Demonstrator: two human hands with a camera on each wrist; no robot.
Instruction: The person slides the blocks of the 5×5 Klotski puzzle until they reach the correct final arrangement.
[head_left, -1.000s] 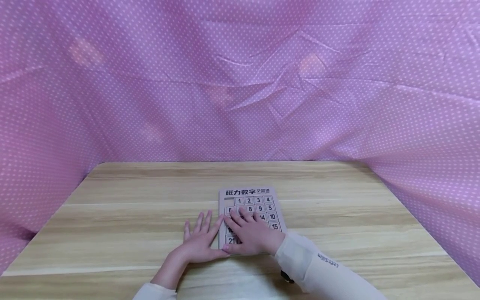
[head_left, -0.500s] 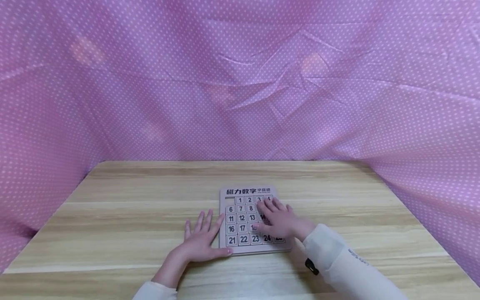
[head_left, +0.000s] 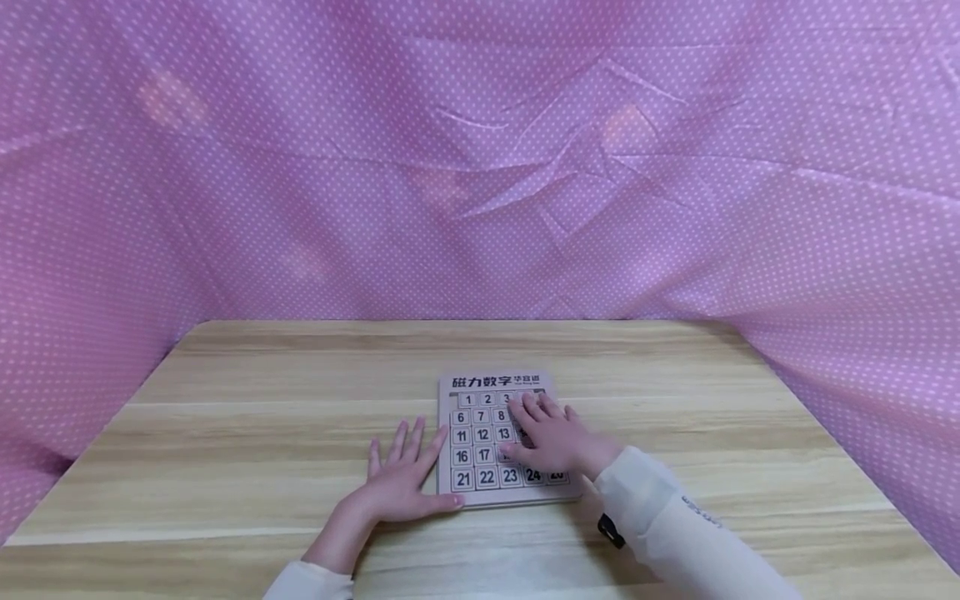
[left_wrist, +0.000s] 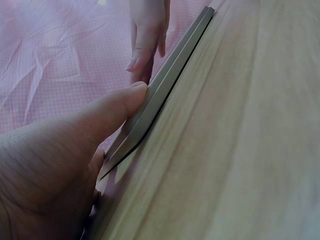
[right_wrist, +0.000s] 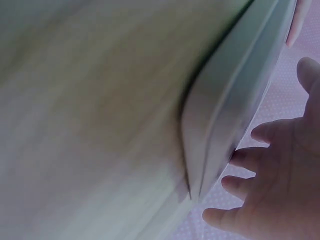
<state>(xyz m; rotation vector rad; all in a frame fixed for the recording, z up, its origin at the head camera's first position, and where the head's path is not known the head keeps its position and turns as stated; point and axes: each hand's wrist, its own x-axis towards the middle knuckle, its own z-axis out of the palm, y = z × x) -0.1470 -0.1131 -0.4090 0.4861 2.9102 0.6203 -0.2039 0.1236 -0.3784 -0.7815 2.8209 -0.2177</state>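
Note:
A flat number-slide puzzle board (head_left: 512, 497) with numbered square tiles lies on the wooden table. My left hand (head_left: 405, 487) is spread flat at its left side; the thumb rests on the near left corner and the index fingertip is by the left edge. In the left wrist view that thumb (left_wrist: 122, 102) touches the board's rim. Over the right part of the tiles is my right hand (head_left: 558, 442), fingers spread, fingertips at the top row. It hides several right-hand tiles. The top row, with tile 1 (head_left: 468, 400), sits part-way between columns, leaving a narrow gap at its left end.
The light wooden table (head_left: 262, 400) extends on all sides of the board. Pink dotted cloth (head_left: 480, 167) hangs behind and at both sides. A small black object (head_left: 611, 531) shows under the right sleeve.
My right hand has moved right across the board, uncovering the left and middle tiles. The top-row tiles have since slid left, narrowing the top-left gap. The left hand stays in place.

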